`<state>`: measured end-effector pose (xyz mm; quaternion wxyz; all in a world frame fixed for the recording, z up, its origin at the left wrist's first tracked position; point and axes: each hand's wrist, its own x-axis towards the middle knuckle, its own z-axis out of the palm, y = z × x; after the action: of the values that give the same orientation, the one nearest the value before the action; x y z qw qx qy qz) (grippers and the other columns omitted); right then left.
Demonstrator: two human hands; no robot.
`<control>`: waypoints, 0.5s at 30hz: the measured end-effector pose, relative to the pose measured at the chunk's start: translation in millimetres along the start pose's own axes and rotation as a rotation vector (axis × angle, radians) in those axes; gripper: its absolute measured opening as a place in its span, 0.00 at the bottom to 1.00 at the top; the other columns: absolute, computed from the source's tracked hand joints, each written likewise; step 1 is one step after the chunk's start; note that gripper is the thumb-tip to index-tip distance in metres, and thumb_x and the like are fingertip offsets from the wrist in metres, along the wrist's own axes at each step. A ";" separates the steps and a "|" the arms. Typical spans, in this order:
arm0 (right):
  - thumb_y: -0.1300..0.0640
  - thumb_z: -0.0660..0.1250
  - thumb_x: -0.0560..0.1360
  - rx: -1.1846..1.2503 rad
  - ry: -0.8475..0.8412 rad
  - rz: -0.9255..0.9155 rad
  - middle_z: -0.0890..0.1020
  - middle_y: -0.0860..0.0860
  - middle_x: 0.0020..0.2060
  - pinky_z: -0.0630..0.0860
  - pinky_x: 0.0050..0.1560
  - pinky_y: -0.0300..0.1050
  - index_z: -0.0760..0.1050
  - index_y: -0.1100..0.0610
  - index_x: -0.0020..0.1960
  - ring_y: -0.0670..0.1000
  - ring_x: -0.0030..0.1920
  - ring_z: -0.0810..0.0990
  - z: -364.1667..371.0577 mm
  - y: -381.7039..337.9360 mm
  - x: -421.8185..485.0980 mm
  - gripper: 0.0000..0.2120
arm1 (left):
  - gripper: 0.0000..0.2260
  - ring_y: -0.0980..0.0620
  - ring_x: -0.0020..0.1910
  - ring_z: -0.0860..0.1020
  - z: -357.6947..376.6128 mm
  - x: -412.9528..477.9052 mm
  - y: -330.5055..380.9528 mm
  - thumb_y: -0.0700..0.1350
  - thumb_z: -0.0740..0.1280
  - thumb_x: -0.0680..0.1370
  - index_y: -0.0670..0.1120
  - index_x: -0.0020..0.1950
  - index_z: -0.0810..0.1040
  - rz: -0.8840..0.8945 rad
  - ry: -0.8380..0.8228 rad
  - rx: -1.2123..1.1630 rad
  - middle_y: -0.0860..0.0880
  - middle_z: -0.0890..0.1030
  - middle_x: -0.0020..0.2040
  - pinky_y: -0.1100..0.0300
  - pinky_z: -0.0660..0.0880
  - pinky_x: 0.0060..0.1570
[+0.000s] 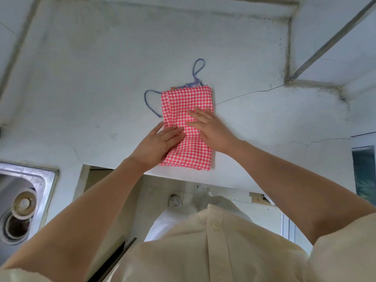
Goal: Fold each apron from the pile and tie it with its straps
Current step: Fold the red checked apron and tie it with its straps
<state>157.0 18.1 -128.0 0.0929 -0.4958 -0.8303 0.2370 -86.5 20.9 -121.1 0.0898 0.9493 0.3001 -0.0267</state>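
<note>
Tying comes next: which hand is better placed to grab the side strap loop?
Left, probably. The left hand lies at the left edge of the apron, where the strap loop sticks out; the right hand lies flat on it farther off and could hold the fold.

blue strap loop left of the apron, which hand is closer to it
Left. The left hand presses the apron right beside the strap loop; the right hand lies flat farther right, mid-apron.

Bright, even daylight, source unclear; soft shadows; strong wide-angle bending at edges; sl. soft focus throughout.
</note>
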 end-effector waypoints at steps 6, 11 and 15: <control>0.70 0.60 0.79 0.011 0.026 0.049 0.67 0.54 0.75 0.58 0.76 0.55 0.69 0.58 0.73 0.55 0.76 0.61 2.1 3.2 -48.8 0.24 | 0.37 0.46 0.78 0.56 6.0 -12.2 -3.8 0.50 0.71 0.76 0.54 0.79 0.53 -0.074 -0.120 -0.125 0.49 0.58 0.79 0.46 0.48 0.75; 0.51 0.66 0.78 0.005 -0.110 0.067 0.53 0.52 0.79 0.41 0.76 0.46 0.54 0.54 0.79 0.47 0.78 0.45 3.1 -1.6 -69.4 0.35 | 0.37 0.53 0.78 0.46 0.4 -13.4 -10.8 0.51 0.68 0.78 0.54 0.79 0.48 -0.035 -0.200 -0.210 0.54 0.50 0.79 0.47 0.42 0.76; 0.57 0.70 0.76 -0.030 -0.067 0.089 0.59 0.53 0.78 0.48 0.77 0.52 0.59 0.54 0.78 0.54 0.78 0.54 6.1 -5.6 -65.0 0.34 | 0.38 0.54 0.79 0.46 1.5 -18.0 -11.2 0.64 0.60 0.77 0.54 0.80 0.45 -0.071 -0.219 -0.306 0.53 0.50 0.80 0.47 0.43 0.77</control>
<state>182.2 -42.3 -125.3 0.0471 -0.5253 -0.8136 0.2449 -107.6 19.5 -122.4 0.2645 0.9047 0.3224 -0.0872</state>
